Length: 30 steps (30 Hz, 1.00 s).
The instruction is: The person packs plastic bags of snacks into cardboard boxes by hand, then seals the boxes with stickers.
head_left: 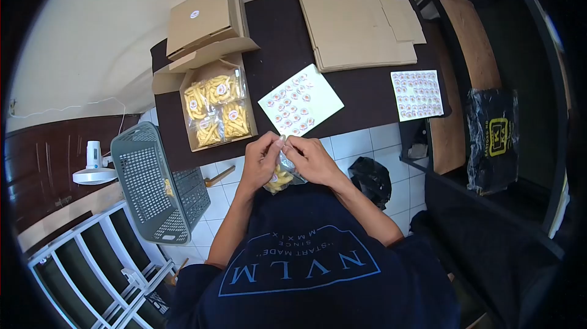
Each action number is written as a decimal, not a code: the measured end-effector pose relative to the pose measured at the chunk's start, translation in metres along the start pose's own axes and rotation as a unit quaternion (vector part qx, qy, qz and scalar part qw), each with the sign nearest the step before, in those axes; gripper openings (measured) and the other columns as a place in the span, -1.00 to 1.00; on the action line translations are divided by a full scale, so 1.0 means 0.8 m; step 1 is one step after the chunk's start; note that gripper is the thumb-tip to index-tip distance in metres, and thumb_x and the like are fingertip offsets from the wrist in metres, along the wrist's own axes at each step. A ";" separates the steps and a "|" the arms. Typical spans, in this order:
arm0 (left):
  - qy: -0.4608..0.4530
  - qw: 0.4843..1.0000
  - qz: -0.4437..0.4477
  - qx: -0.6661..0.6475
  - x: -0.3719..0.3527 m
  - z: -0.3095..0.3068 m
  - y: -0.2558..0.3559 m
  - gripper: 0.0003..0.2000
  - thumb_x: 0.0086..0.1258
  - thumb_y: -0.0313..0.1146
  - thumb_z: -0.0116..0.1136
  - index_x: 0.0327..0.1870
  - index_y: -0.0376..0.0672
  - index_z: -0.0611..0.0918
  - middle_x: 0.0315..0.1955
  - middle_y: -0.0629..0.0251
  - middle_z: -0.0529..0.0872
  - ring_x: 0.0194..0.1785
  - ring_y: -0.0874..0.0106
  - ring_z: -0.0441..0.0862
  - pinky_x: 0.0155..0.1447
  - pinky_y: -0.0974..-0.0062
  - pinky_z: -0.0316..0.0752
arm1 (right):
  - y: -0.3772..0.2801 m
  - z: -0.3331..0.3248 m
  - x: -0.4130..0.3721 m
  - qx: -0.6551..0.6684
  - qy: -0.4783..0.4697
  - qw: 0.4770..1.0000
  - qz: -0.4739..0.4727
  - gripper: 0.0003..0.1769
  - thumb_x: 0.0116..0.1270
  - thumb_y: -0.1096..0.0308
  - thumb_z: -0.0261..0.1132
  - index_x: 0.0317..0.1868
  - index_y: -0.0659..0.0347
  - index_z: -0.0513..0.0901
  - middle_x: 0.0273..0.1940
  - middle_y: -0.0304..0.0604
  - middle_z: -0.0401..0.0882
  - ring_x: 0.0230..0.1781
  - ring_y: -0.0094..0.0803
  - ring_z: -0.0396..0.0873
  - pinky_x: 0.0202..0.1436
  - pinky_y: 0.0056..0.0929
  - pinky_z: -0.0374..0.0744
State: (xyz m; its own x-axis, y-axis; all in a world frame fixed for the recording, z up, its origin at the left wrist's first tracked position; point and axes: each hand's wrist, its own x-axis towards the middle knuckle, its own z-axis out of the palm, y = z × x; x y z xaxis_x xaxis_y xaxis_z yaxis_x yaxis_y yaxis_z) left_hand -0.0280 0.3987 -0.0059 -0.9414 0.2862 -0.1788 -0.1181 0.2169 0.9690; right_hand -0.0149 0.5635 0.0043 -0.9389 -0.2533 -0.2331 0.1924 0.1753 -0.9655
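Observation:
Close to my body, a clear plastic bag of yellow stick snacks (279,181) hangs below my fingers. My left hand (260,161) is closed on its top edge. My right hand (313,159) pinches the same edge, its fingertips meeting the left ones. Just beyond my hands, a partly used sheet of round stickers (327,95) lies on the dark table (275,20). To its left stands an open cardboard box (224,144) holding several similar bags, each with a round sticker. Whether the held bag carries a sticker is hidden.
A closed cardboard box (199,23) sits behind the open one. Flat cardboard blanks (354,26) are stacked at the back, with a fuller sticker sheet (417,95) on the right. A grey plastic basket (143,176) stands at left. A black plastic bag (370,179) lies on the floor.

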 end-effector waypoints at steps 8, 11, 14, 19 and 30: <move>0.137 0.990 -0.014 -0.020 0.008 -0.002 -0.010 -0.78 0.50 -0.36 0.07 -0.40 -0.24 0.56 -0.66 0.53 0.44 -0.57 0.74 0.32 -0.50 0.69 0.20 | -0.011 -0.008 -0.020 -0.006 -0.003 0.999 -0.051 -0.77 0.29 0.36 0.15 -0.44 0.38 0.48 -0.67 0.08 0.38 -0.66 -0.14 0.42 -0.52 -0.24 0.35; 0.193 0.981 -0.023 0.013 0.014 -0.034 -0.029 -0.81 0.52 -0.34 0.03 -0.34 -0.20 0.56 -0.64 0.53 0.45 -0.56 0.73 0.33 -0.48 0.68 0.23 | -0.014 -0.016 -0.038 0.016 -0.049 0.998 -0.042 -0.76 0.29 0.34 0.19 -0.45 0.36 0.48 -0.69 0.00 0.37 -0.68 -0.25 0.40 -0.52 -0.32 0.35; 0.366 0.917 0.015 -0.157 0.026 -0.094 -0.054 -0.82 0.53 -0.32 0.00 -0.29 -0.18 0.55 -0.55 0.52 0.48 -0.48 0.71 0.39 -0.39 0.68 0.31 | 0.004 -0.022 -0.055 0.050 -0.049 0.998 -0.004 -0.75 0.33 0.32 0.25 -0.46 0.29 0.49 -0.67 -0.20 0.41 -0.64 -0.50 0.42 -0.50 -0.48 0.38; 0.138 0.988 -0.008 -0.067 0.009 -0.054 0.004 -0.84 0.53 -0.33 0.01 -0.25 -0.18 0.58 -0.57 0.40 0.61 -0.47 0.65 0.55 -0.32 0.65 0.44 | -0.008 -0.013 -0.027 0.105 0.081 0.991 -0.008 -0.67 0.19 0.33 0.46 -0.14 0.32 0.57 -0.41 -0.23 0.59 -0.43 -0.64 0.50 -0.36 -0.58 0.50; 0.010 0.995 -0.075 -0.066 -0.025 -0.062 -0.004 -0.65 0.19 -0.40 0.42 -0.07 -0.28 0.56 -0.27 0.31 0.68 -0.20 0.62 0.57 -0.09 0.60 0.50 | 0.003 -0.002 0.029 0.226 -0.031 0.967 0.117 -0.82 0.29 0.52 0.30 -0.14 0.47 0.61 -0.34 -0.10 0.68 -0.41 -0.50 0.64 -0.43 -0.58 0.61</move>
State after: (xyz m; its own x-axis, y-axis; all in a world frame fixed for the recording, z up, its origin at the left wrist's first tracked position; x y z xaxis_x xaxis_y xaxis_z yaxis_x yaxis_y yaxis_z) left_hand -0.0248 0.3461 0.0030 -0.9160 0.2402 -0.3212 -0.2972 0.1312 0.9457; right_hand -0.0366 0.5594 -0.0030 -0.8381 -0.3165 -0.4444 0.5160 -0.1950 -0.8341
